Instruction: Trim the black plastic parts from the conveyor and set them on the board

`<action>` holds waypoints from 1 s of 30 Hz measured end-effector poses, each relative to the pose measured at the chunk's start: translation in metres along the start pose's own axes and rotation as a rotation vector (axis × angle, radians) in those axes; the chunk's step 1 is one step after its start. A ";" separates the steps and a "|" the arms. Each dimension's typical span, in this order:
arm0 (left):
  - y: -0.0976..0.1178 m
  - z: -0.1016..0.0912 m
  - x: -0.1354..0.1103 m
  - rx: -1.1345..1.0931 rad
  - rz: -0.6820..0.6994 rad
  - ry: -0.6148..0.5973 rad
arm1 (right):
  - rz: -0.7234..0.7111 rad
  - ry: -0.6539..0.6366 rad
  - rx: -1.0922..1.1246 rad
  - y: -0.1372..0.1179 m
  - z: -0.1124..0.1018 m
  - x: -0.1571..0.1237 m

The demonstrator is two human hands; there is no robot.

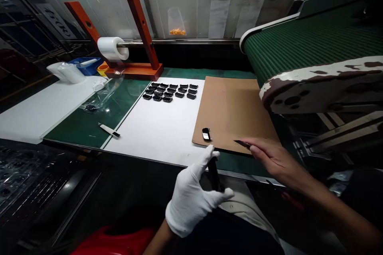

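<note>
White-gloved left hand (191,191) holds a black elongated part (213,174) by its ends; bare right hand (271,157) pinches a slim, pointed black tool (243,144).

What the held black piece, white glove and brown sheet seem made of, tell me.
Black piece: perhaps hard plastic, from its dark, stiff-looking body; shadow hides its finish.
White glove: likely soft cloth, matt, with loose creases.
Brown sheet: probably cardboard, from its plain tan colour; dull, without sharp reflections.
</note>
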State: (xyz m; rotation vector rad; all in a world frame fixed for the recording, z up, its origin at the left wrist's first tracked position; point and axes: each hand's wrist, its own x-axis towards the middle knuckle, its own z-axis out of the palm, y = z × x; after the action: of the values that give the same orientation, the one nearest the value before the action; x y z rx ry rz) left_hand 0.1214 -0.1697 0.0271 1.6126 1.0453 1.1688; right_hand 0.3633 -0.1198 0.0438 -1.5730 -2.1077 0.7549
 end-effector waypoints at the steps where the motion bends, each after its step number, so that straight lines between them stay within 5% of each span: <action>1: 0.001 0.001 0.000 -0.002 0.007 -0.009 | 0.010 -0.029 0.069 -0.010 -0.005 -0.008; 7: 0.010 0.011 -0.003 -0.034 0.061 -0.036 | 0.010 -0.269 0.199 -0.055 -0.028 -0.039; 14: 0.030 0.019 -0.004 -0.186 -0.025 -0.109 | -0.153 -0.248 -0.083 -0.075 -0.029 -0.049; 20: 0.036 0.020 -0.004 -0.158 0.005 -0.105 | -0.233 -0.075 -0.395 -0.078 -0.017 -0.045; 30: 0.035 0.024 -0.004 -0.221 -0.046 -0.103 | -0.250 -0.051 -0.506 -0.074 -0.013 -0.047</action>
State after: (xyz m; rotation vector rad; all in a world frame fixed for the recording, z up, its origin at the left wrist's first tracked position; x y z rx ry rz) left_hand 0.1486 -0.1869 0.0552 1.4521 0.8520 1.1170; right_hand 0.3291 -0.1788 0.1008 -1.4801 -2.6110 0.1825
